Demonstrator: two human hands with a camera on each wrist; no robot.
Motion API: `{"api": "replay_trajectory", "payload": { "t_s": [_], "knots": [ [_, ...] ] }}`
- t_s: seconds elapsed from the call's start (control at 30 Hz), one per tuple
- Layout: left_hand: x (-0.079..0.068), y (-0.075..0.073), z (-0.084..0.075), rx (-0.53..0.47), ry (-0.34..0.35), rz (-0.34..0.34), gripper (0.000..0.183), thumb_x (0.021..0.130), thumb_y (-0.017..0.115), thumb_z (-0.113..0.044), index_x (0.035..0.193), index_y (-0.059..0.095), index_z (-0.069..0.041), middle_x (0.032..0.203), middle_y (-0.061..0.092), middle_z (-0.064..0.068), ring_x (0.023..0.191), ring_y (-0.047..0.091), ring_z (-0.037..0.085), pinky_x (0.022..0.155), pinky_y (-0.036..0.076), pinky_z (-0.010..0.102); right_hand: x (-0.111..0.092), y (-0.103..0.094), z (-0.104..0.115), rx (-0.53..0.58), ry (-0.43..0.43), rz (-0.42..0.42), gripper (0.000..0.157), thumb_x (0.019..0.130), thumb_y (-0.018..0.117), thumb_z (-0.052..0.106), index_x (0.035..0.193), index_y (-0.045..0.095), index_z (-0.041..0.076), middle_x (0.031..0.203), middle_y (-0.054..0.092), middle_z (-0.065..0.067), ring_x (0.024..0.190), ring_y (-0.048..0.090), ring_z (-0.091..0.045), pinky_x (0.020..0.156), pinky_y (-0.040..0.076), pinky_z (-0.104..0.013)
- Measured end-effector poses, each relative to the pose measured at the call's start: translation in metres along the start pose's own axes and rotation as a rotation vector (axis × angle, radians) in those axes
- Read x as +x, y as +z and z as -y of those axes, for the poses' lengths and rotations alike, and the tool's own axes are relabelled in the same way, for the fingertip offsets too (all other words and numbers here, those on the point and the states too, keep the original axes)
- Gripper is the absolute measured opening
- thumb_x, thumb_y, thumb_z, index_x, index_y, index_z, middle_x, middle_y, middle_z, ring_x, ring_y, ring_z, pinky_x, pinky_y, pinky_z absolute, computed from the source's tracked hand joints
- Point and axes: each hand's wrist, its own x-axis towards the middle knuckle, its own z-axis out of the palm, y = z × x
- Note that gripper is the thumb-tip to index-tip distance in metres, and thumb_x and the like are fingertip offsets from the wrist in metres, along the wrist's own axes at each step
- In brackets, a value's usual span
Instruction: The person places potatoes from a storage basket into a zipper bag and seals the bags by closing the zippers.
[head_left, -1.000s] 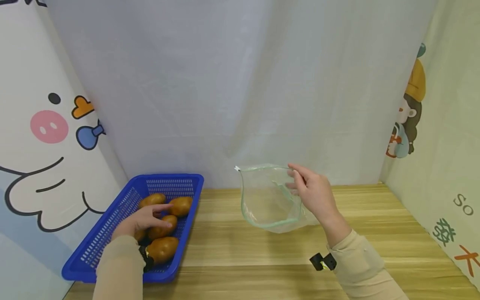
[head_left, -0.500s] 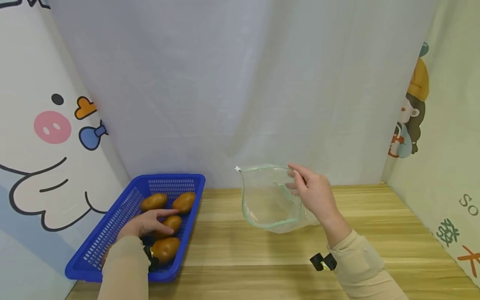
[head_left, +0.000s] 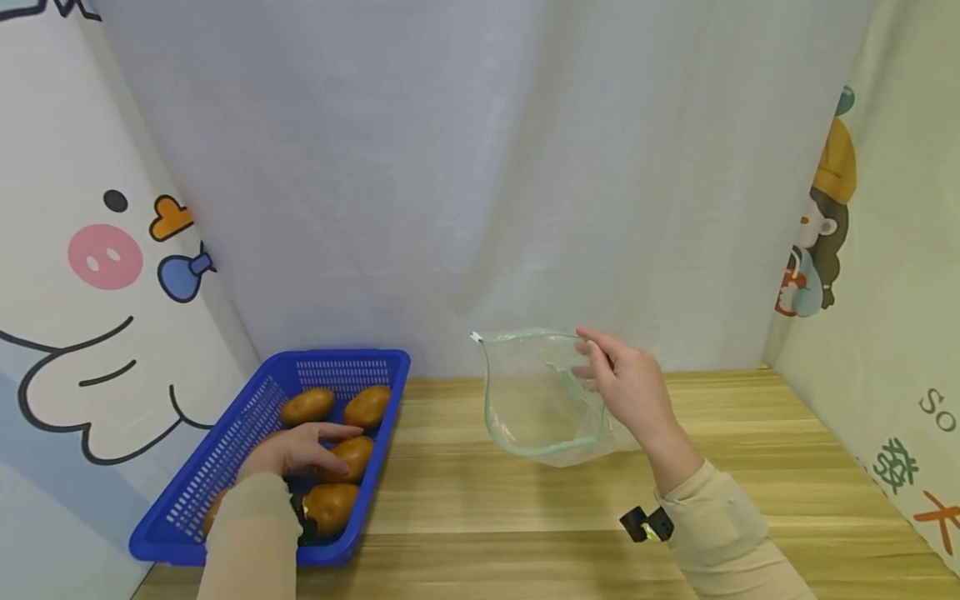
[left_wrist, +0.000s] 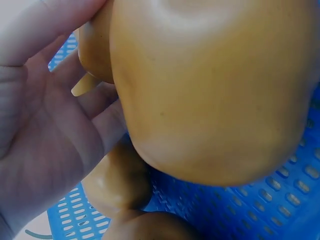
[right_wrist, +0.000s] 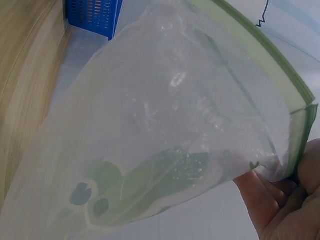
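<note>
A brown, potato-like piece (head_left: 355,460) lies in the blue basket (head_left: 352,368), lower left of the frame, near the right wall; glossy, it is probably firm and somewhat slippery, best held across its middle. The left grip (head_left: 292,450) is loosely spread, thumb and forefinger either side; contact cannot be told. Right of centre, the right grip (head_left: 633,387) pinches the rim of a gaping clear bag (head_left: 525,408), seemingly light and floppy. Past the basket's raised edge, open room spans the bench (head_left: 450,517) to the bag.

Glossy bag (right_wrist: 150,115), probably plastic, and smooth potatoes (head_left: 332,507)
</note>
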Motion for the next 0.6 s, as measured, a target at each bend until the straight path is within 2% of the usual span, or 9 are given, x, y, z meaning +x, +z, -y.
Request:
{"api": "replay_trajectory", "payload": {
  "t_s": [0.1, 0.2, 0.37, 0.6],
  "knots": [
    [0.001, 0.000, 0.001, -0.006, 0.015, 0.005, 0.068, 0.080, 0.076, -0.008, 0.143, 0.051, 0.000, 0.140, 0.052, 0.022, 0.118, 0.054, 0.030, 0.099, 0.047, 0.049, 0.000, 0.000, 0.000, -0.004, -0.004, 0.000, 0.034, 0.105, 0.047, 0.009, 0.137, 0.058, 0.000, 0.119, 0.068, -0.020, 0.084, 0.073, -0.031, 0.041, 0.047, -0.028],
    [0.001, -0.001, 0.002, 0.034, 0.050, -0.021, 0.067, 0.079, 0.074, -0.009, 0.141, 0.053, 0.000, 0.141, 0.050, 0.023, 0.121, 0.051, 0.032, 0.102, 0.044, 0.051, 0.000, 0.001, 0.000, -0.004, -0.006, 0.000, 0.034, 0.105, 0.047, 0.009, 0.136, 0.058, 0.000, 0.118, 0.068, -0.020, 0.084, 0.073, -0.031, 0.044, 0.049, -0.027],
    [0.002, -0.002, 0.000, 0.126, 0.119, -0.095, 0.067, 0.075, 0.074, -0.013, 0.139, 0.057, -0.003, 0.142, 0.050, 0.022, 0.123, 0.047, 0.036, 0.104, 0.037, 0.055, 0.000, 0.001, 0.000, -0.007, -0.005, -0.002, 0.034, 0.105, 0.048, 0.009, 0.137, 0.057, 0.000, 0.119, 0.068, -0.020, 0.084, 0.073, -0.031, 0.047, 0.051, -0.026],
    [0.003, -0.005, -0.009, 0.192, 0.185, -0.197, 0.069, 0.074, 0.076, -0.016, 0.140, 0.057, -0.006, 0.139, 0.048, 0.027, 0.119, 0.048, 0.038, 0.100, 0.038, 0.054, 0.000, 0.002, 0.002, -0.001, 0.001, 0.002, 0.035, 0.105, 0.047, 0.010, 0.137, 0.057, 0.001, 0.119, 0.067, -0.020, 0.085, 0.073, -0.031, 0.042, 0.048, -0.028]
  ]
}}
